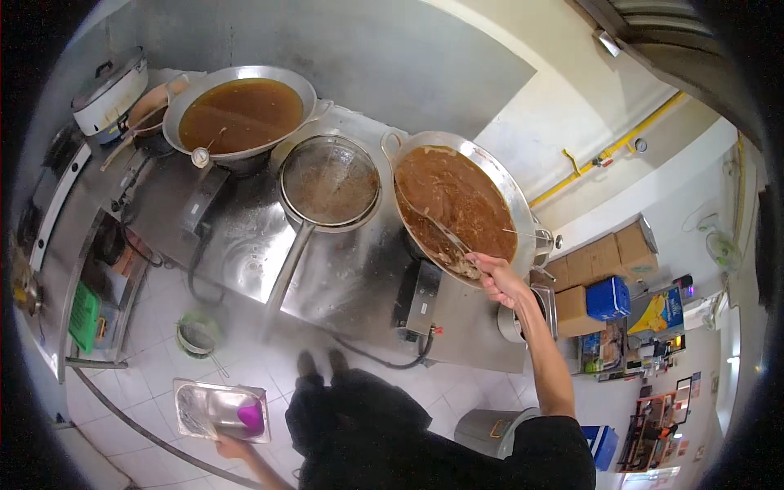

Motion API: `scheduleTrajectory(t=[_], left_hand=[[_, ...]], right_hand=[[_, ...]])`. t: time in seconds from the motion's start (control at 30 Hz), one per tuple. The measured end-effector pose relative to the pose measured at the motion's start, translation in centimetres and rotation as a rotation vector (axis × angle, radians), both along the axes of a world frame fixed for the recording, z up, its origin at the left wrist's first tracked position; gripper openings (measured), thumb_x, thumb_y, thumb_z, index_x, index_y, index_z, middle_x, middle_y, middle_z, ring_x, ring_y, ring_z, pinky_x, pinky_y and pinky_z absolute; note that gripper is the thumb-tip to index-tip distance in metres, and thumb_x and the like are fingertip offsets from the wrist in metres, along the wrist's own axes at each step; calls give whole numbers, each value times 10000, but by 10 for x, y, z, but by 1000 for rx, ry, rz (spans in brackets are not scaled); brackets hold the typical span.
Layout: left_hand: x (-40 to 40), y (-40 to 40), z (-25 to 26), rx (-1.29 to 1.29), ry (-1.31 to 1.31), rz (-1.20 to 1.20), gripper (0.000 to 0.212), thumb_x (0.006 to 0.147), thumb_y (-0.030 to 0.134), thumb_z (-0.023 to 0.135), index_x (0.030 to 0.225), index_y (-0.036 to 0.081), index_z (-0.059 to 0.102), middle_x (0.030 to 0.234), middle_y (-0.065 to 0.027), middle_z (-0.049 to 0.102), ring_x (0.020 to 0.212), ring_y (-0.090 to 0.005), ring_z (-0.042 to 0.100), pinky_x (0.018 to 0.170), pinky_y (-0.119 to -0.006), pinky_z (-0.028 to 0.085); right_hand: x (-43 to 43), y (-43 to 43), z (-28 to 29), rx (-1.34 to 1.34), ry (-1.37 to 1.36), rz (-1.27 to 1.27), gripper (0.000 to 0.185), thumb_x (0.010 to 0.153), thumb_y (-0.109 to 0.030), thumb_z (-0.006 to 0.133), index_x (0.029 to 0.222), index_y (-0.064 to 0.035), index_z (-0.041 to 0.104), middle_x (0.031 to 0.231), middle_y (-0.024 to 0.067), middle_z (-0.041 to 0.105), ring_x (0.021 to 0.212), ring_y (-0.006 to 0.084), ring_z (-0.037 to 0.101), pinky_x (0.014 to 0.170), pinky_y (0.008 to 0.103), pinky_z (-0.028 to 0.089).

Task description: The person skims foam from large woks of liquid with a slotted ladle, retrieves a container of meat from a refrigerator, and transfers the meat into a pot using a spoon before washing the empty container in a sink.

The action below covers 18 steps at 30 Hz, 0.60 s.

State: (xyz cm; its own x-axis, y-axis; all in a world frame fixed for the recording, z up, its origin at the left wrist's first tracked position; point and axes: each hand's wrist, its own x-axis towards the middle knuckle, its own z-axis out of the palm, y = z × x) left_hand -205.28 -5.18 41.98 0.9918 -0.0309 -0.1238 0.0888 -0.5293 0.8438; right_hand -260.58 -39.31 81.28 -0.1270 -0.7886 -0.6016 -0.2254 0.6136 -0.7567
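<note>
My right hand (pixel 501 280) grips a long metal utensil (pixel 446 233), apparently tongs, dipping into the wok (pixel 525 205) on the right. Bubbling brown oil (pixel 450 184) fills that wok, and pale pieces (pixel 456 262) float along its near edge. A probe thermometer (pixel 557 241) rests over the right rim. Low on the left, my left hand (pixel 233 448) holds the edge of a rectangular stainless steel pan (pixel 222 392). Inside the pan lies a purple object (pixel 250 418), its kind unclear, beside a crumpled, see-through material (pixel 195 409).
A round mesh strainer (pixel 331 180) sits on the steel counter (pixel 361 269), its handle jutting toward me. Further left are a second wok (pixel 242 119) of brown oil and a rice cooker (pixel 110 98). A hose (pixel 153 438) crosses the floor. A lidded bin (pixel 490 425) stands right of my legs.
</note>
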Motion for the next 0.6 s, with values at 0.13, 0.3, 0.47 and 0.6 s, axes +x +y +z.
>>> scheduleTrajectory(t=[0.13, 0.3, 0.47, 0.6], left_hand=[[8, -9, 7, -110, -45, 30, 597, 868, 451, 562, 972, -126, 673, 892, -241, 691, 768, -320, 656, 639, -456, 522], [16, 2, -7, -119, -47, 69, 669, 895, 505, 547, 940, -154, 650, 819, -223, 654, 715, -270, 595, 611, -445, 490], [-4, 21, -18, -155, 35, 72, 650, 861, 487, 557, 964, -146, 661, 875, -244, 673, 744, -310, 636, 612, -459, 522], [0, 45, -43, -138, 13, 141, 669, 845, 511, 567, 967, -138, 668, 898, -253, 683, 750, -329, 652, 614, -461, 532]], right_hand=[[8, -1, -5, -103, 14, -86, 336, 1036, -232, 435, 1340, -128, 532, 574, -68, 387, 402, 23, 271, 335, 209, 174], [27, -2, 17, -209, 148, -74, 315, 1033, -212, 439, 1305, -116, 567, 578, -66, 401, 407, 25, 294, 360, 213, 191], [22, -10, -8, -699, 663, 183, 314, 1015, -161, 446, 1268, -45, 594, 699, 102, 642, 543, 199, 569, 535, 341, 450], [112, 3, -41, -867, 1006, 311, 346, 992, -118, 461, 1322, -56, 546, 874, 262, 666, 778, 376, 686, 696, 439, 516]])
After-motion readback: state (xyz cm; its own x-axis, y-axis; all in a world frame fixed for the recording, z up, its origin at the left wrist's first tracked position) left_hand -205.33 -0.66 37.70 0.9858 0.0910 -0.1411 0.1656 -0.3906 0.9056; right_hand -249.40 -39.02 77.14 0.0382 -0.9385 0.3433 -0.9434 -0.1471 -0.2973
